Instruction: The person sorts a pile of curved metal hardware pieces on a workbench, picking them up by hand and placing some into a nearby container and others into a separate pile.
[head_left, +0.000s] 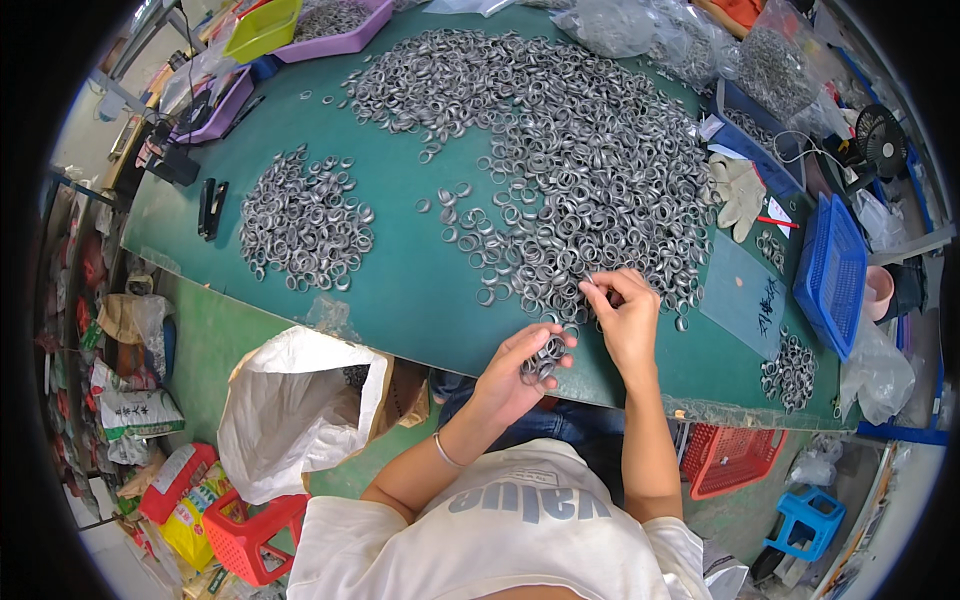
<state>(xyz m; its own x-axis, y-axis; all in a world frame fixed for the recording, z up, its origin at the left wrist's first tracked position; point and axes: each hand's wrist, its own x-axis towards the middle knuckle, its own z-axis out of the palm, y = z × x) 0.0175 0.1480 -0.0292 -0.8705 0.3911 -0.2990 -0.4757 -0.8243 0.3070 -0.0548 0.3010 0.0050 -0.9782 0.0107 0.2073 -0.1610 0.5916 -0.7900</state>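
My left hand (508,378) is cupped near the table's front edge, its fingers curled round several grey metal rings (541,364). Just to its right, my right hand (630,318) pinches thumb and forefinger together on a metal ring (588,283), mostly hidden by the fingertips. Both hands are at the near edge of a large heap of loose rings (610,180), which spreads over the middle and far side of the green table (400,275). A smaller pile of rings (305,225) lies to the left, and another small pile (789,375) at the right.
An open white sack (290,410) stands below the table's front left edge. A black stapler (211,208) lies at the left. On the right are a blue basket (832,275), gloves (738,195), a small fan (880,140) and a clear sheet (742,295). Stools stand on the floor.
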